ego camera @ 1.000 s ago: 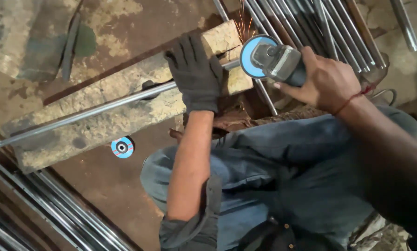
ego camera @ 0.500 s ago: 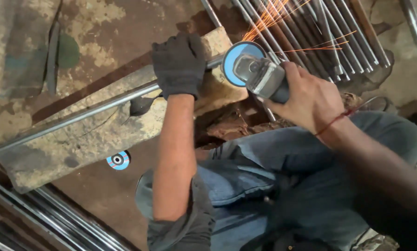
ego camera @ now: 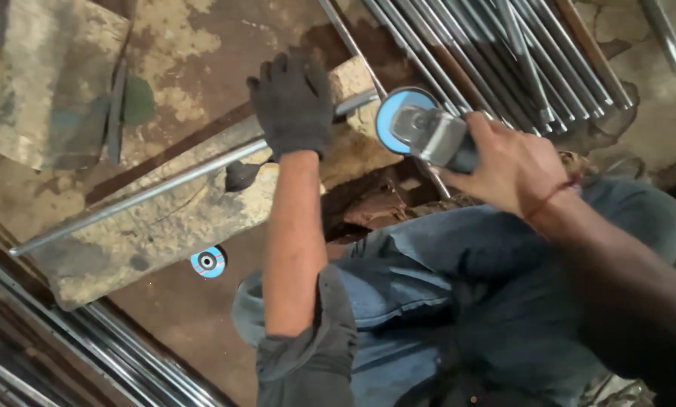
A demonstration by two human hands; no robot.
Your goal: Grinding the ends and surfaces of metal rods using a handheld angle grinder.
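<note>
Gloved left hand (ego camera: pixel 292 105) pins steel rod (ego camera: pixel 149 194); right hand (ego camera: pixel 515 166) grips angle grinder (ego camera: pixel 421 132).

The left hand (ego camera: pixel 292 105) wears a dark knitted cloth glove, matt and fuzzy, pressed on a smooth, shiny metal rod (ego camera: pixel 172 185). The rod lies on a rough wooden block (ego camera: pixel 164 226), pale, chipped and stained (one dark blotch near the glove). The bare right hand (ego camera: pixel 515 166) grips an angle grinder (ego camera: pixel 428 136) with a dull grey metal head and a matt blue disc. A heap of glossy metal rods (ego camera: pixel 496 53) lies beyond it. The floor (ego camera: pixel 195 45) looks like worn, blotchy concrete. A small blue disc (ego camera: pixel 207 262) lies there, matt. The trousers (ego camera: pixel 443 294) are faded denim cloth
</note>
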